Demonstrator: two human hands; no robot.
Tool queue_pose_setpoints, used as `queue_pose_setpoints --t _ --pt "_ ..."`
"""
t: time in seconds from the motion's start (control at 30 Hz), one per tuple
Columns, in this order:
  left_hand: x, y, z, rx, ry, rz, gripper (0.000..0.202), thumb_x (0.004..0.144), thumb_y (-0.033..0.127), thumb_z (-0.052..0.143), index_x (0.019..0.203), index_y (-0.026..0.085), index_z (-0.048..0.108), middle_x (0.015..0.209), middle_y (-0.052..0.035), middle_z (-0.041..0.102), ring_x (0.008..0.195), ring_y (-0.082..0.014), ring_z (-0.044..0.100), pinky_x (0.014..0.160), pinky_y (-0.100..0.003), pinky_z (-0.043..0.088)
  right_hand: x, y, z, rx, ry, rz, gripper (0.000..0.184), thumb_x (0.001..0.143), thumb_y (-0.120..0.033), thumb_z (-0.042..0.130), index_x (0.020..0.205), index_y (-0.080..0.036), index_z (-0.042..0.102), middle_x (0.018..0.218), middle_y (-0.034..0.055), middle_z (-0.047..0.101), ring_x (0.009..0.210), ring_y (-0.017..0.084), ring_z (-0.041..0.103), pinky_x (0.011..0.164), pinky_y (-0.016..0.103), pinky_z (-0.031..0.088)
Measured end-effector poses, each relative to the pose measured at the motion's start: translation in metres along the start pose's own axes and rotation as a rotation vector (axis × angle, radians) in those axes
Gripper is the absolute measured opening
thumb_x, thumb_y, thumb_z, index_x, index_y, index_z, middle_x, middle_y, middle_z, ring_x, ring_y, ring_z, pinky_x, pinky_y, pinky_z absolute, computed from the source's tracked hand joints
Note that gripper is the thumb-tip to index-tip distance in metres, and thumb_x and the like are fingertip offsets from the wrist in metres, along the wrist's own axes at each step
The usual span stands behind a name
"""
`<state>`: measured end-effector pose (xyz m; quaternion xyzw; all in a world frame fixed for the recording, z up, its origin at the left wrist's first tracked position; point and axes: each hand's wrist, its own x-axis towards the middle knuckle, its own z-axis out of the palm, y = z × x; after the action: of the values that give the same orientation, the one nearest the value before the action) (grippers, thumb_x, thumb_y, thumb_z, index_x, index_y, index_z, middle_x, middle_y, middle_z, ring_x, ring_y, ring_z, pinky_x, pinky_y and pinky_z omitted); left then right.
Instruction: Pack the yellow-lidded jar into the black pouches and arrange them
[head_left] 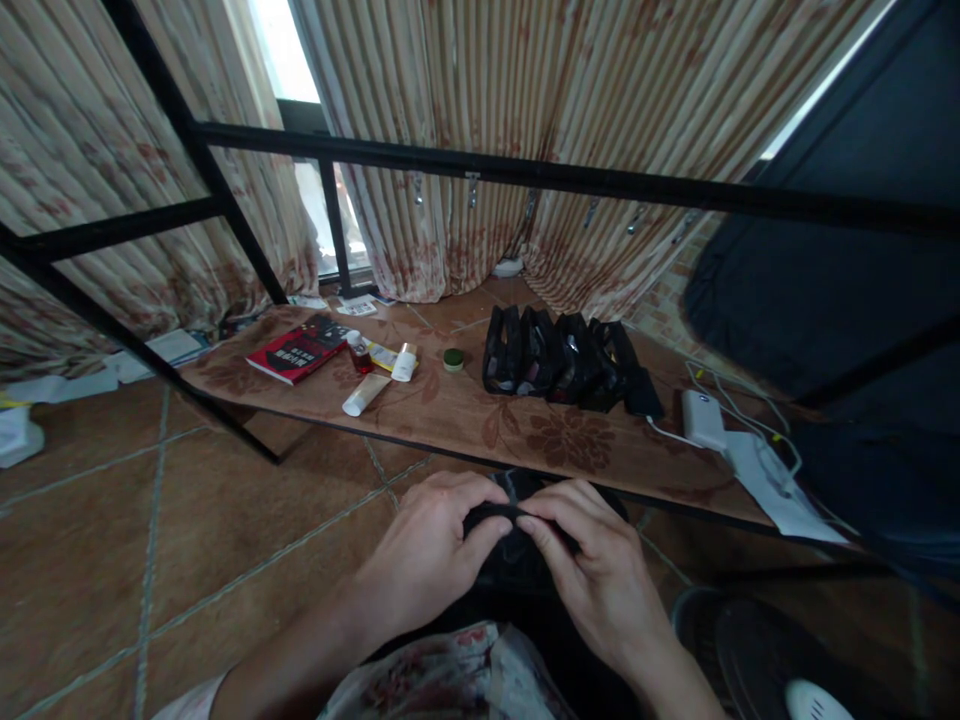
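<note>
Low in the head view, my left hand (442, 530) and my right hand (592, 550) meet over my lap. Thumbs and fingers of both pinch the upper edge of a black pouch (514, 565), and the fingertips nearly touch. Dark, partly see-through cloth hangs below them; what it holds, if anything, cannot be made out. Beyond my hands, on the brown patterned bench (450, 425), several similar black mesh pouches (538, 350) stand in a row, with small items faintly visible inside. A dark phone (643, 392) lies against their right end, with a white cable plugged in.
On the bench lie a red and black book (296, 348), a red bottle (359, 353), two tubes (366, 394) and a green-lidded jar (453, 359). A white power bank (703, 419) sits right among cables. A black metal rail (480, 163) crosses above; a round fan-like object (780, 660) stands lower right.
</note>
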<state>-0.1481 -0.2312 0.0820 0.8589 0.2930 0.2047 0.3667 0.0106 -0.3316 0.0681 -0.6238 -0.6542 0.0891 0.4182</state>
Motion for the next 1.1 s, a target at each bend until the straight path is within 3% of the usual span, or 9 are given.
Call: queue_pose_setpoints --t 0.27,0.53,0.73,1.1 --pt "0.0042 -0.0014 0.0068 0.042 0.112 0.058 0.008 0.084 0.015 0.065 0.078 0.019 0.069 0.077 0.0 0.07 0.077 -0.0167 0.065 0.074 -0.028 0.044 0.0007 -0.0008 0.0016 0.057 0.016 0.093 0.009 0.095 -0.018 0.059 0.09 -0.023 0.064 0.086 -0.0001 0.065 0.083 0.016 0.059 0.073 0.028 0.045" --pt "0.007 -0.0019 0.0062 0.043 0.059 0.028 0.007 0.084 0.014 0.062 0.079 0.019 0.066 0.079 -0.0003 0.069 0.079 -0.0169 0.063 0.075 -0.029 0.043 0.0027 0.0 -0.0013 0.108 -0.103 0.19 0.012 0.093 -0.019 0.061 0.104 -0.025 0.066 0.096 0.0001 0.066 0.092 0.017 0.059 0.079 0.029 0.044" --pt "0.0046 -0.0055 0.009 0.191 -0.002 0.133 0.018 0.094 0.021 0.049 0.084 0.018 0.064 0.081 -0.0029 0.067 0.079 -0.0189 0.059 0.077 -0.032 0.043 0.0023 -0.0003 0.0027 0.171 -0.053 0.233 0.01 0.094 -0.022 0.062 0.086 -0.024 0.067 0.084 -0.0013 0.064 0.083 0.015 0.058 0.074 0.028 0.042" --pt "0.0043 -0.0024 0.0022 0.257 -0.027 0.225 0.025 0.098 0.022 0.044 0.077 0.017 0.059 0.075 -0.001 0.064 0.072 -0.0166 0.056 0.083 -0.035 0.04 -0.0001 -0.0025 0.0058 0.231 -0.02 0.22 0.02 0.098 -0.025 0.054 0.08 -0.022 0.062 0.082 0.0 0.062 0.08 0.015 0.055 0.072 0.028 0.041"
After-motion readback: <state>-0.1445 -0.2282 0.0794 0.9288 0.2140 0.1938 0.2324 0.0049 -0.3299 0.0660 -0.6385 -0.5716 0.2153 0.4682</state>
